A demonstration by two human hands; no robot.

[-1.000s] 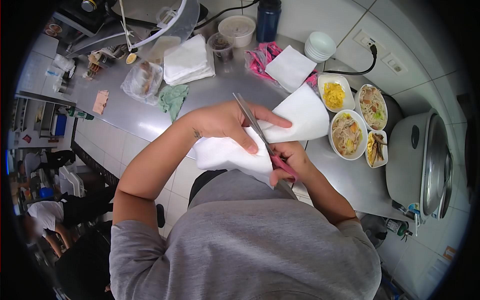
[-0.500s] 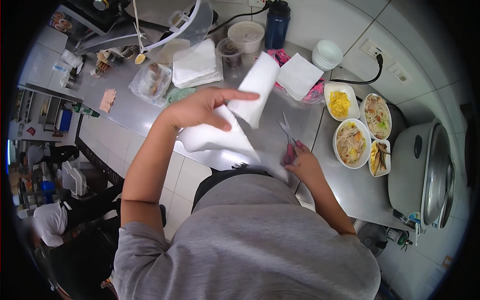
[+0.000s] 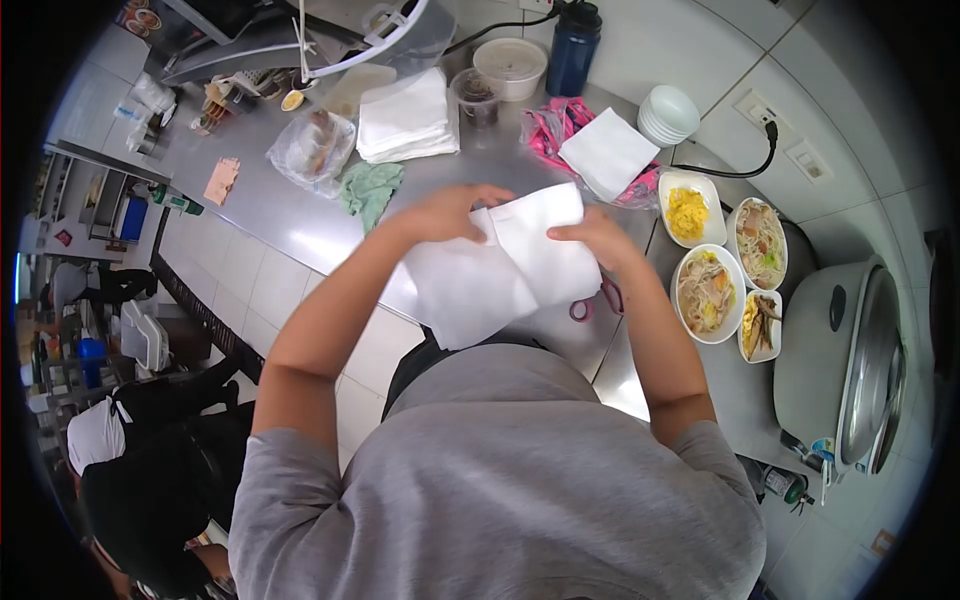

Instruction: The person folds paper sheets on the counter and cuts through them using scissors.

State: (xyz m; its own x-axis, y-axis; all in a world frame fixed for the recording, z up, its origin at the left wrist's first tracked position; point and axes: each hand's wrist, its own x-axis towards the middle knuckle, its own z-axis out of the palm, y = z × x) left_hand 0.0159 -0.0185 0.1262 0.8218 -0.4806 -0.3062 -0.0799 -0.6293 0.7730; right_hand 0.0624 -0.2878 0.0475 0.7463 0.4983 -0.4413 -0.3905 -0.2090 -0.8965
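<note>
The left grip (image 3: 452,213) grasps the left white sheet (image 3: 468,290) at its far edge, thumb on top, so most of that sheet hangs toward the near side. The right grip (image 3: 600,240) pinches the right white sheet (image 3: 548,250), which lies to the left of that thumb and overlaps the other sheet. Both sheets are between the hands, above the near edge of the tabletop (image 3: 470,170). Scissors (image 3: 612,297) lie just beside the right forearm, partly hidden. A green cloth (image 3: 370,192) lies far left; noodle bowls (image 3: 683,318) stand to the right.
</note>
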